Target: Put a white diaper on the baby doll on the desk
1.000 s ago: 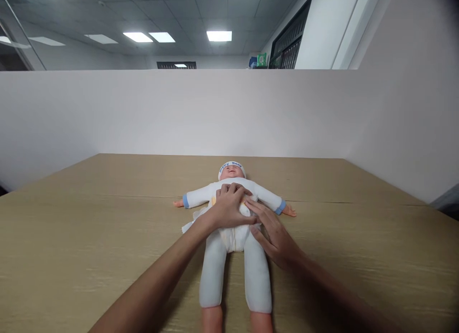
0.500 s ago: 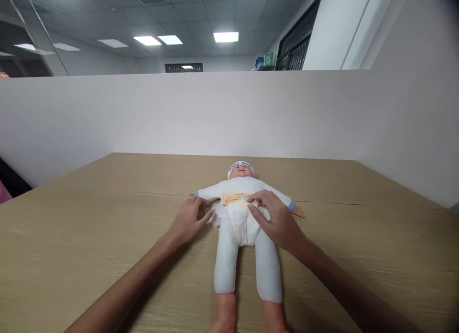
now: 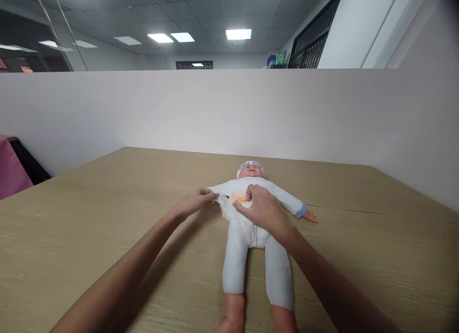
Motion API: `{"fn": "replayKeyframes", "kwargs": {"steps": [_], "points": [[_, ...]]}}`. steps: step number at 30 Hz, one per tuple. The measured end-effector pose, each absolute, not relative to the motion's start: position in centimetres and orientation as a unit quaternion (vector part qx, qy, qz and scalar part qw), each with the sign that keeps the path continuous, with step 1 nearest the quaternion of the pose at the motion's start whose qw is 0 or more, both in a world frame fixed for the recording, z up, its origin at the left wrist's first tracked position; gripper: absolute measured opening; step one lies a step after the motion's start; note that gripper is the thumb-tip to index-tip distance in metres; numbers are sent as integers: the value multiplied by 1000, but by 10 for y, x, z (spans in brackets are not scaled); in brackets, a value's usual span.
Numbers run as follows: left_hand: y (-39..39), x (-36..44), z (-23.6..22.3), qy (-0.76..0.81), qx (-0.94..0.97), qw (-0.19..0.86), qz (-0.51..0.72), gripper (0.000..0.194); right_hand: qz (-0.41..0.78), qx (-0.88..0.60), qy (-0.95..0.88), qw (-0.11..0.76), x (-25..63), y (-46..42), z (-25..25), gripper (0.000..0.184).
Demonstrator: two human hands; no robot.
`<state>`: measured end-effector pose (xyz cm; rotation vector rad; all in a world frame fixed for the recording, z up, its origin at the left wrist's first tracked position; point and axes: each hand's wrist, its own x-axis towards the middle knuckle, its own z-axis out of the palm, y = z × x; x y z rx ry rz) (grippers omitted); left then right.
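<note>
A baby doll [image 3: 234, 261] in a white outfit and a lettered headband lies on its back, feet towards me. Round its hips is a white diaper [image 3: 256, 238] with an orange and yellow print at the front waist. My left hand [image 3: 199, 201] pinches the diaper's side flap and holds it stretched out to the left, beside the doll's sleeve. On the diaper's front waist, my right hand [image 3: 263, 208] has its fingers curled with thumb and forefinger at the printed band. That hand covers much of the diaper's right half.
The doll lies on a wide tan table [image 3: 107, 218] with a seam across it. A white partition wall [image 3: 215, 113] stands along the back and right. Beyond the left edge is a pink and black item [image 3: 16, 168].
My left hand has risen and now pulls the diaper's side flap outwards. My right hand has moved inwards over the front waist. The view has shifted slightly left.
</note>
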<state>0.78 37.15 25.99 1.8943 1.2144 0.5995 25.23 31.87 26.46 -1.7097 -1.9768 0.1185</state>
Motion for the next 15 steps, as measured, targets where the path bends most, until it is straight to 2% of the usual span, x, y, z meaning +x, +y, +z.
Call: {"fn": "replayKeyframes", "kwargs": {"steps": [4, 9, 13, 15], "points": [[371, 50, 276, 444, 726, 447, 275, 54, 72, -594, -754, 272, 261, 320, 266, 37], [376, 86, 260, 389, 727, 478, 301, 51, 101, -566, -770, 277, 269, 323, 267, 37], [380, 81, 243, 410, 701, 434, 390, 53, 97, -578, -758, 285, 269, 326, 267, 39], [381, 77, 235, 405, 713, 415, 394, 54, 94, -584, -752, 292, 269, 327, 265, 39]]}}
